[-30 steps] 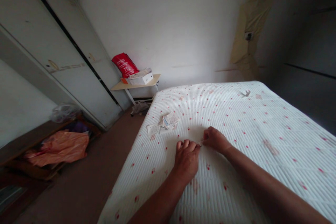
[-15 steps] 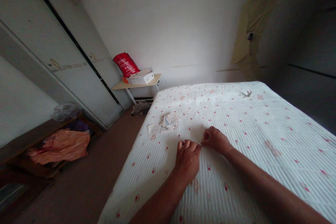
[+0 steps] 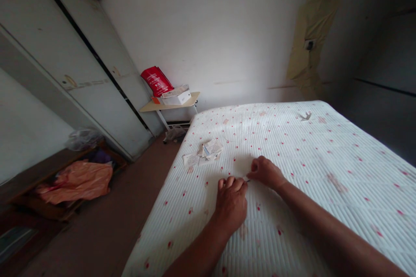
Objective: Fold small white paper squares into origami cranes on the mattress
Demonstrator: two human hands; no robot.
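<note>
My left hand point(image 3: 231, 202) rests on the white quilted bed cover point(image 3: 325, 169) with its fingers curled down and closed. Just to its right, my right hand point(image 3: 267, 173) is closed in a pinch, thumb against forefinger. Between the fingertips of both hands shows a tiny pale and dark sliver point(image 3: 248, 180), too small to name; the fingers hide the rest. Beyond my left hand lie several printed paper pieces point(image 3: 212, 149), partly overlapping. A small grey-white folded scrap point(image 3: 306, 116) sits far off toward the bed's back right.
Against the wall, a small table point(image 3: 152, 106) bears a red plastic bag point(image 3: 157, 81) and a white box point(image 3: 177, 97). A wardrobe point(image 3: 81, 52) stands at the left. An orange cloth or bag point(image 3: 78, 181) lies on a low wooden piece. The bed's left edge drops to brown floor.
My left hand has shifted very slightly left and down, and a little more of the dark sliver shows between the fingertips. My right hand stays almost in place.
</note>
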